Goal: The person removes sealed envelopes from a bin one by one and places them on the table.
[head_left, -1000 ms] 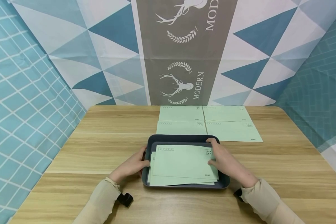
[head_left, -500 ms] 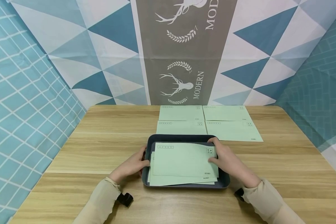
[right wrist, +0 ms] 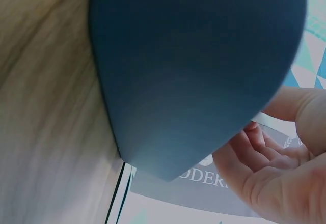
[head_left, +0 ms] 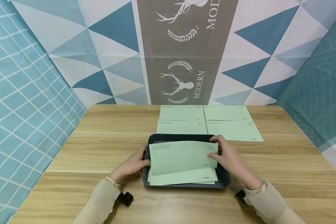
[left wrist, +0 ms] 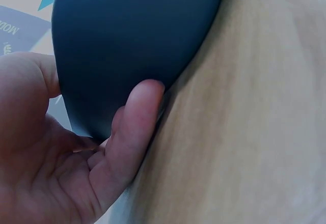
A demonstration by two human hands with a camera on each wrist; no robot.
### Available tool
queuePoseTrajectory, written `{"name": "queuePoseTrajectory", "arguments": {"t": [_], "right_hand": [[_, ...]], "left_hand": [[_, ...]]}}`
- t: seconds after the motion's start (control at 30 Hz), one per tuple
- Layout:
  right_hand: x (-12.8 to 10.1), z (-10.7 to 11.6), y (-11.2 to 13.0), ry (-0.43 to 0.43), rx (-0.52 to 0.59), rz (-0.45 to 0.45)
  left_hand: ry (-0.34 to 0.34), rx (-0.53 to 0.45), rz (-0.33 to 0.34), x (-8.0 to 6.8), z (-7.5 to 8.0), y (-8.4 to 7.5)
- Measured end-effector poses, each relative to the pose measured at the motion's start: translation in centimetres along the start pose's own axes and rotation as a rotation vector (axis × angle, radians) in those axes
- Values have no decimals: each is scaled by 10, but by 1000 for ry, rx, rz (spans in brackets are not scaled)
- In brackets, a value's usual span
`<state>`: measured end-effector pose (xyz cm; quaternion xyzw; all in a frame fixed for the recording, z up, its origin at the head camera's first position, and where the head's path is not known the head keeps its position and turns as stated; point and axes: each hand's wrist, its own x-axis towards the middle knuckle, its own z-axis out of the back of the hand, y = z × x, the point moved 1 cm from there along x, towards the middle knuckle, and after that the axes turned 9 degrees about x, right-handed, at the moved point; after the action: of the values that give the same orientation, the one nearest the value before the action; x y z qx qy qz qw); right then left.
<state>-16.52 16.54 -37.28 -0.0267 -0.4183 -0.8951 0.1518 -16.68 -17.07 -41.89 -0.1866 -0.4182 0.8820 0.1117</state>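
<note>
Envelope [head_left: 182, 157] on top now rises off the stack in the tray [head_left: 182, 137], pinched at its far corner by the right hand [head_left: 226, 155], the left hand [head_left: 133, 165] curled on the tray's edge, so the lift has begun.

Both forearms reach forward in beige sleeves (a dark band at each wrist). The left hand [head_left: 132, 164] lies low with its fingers curled in a grip; the right hand [head_left: 227, 154] is raised slightly, thumb and fingers pinching.
</note>
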Motion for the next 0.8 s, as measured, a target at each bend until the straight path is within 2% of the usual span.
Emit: {"name": "queuePoseTrajectory", "arguments": {"t": [0.2,0.43,0.8], "right_hand": [[-3,5,2,-44,15,-20],[-5,9,4,-75,36,19],[-6,11,7,-122,67,29]], "left_hand": [[2,8,-14,0,0,0],[-5,17,-2,1,0,0],[-10,23,-3,0,0,0]]}}
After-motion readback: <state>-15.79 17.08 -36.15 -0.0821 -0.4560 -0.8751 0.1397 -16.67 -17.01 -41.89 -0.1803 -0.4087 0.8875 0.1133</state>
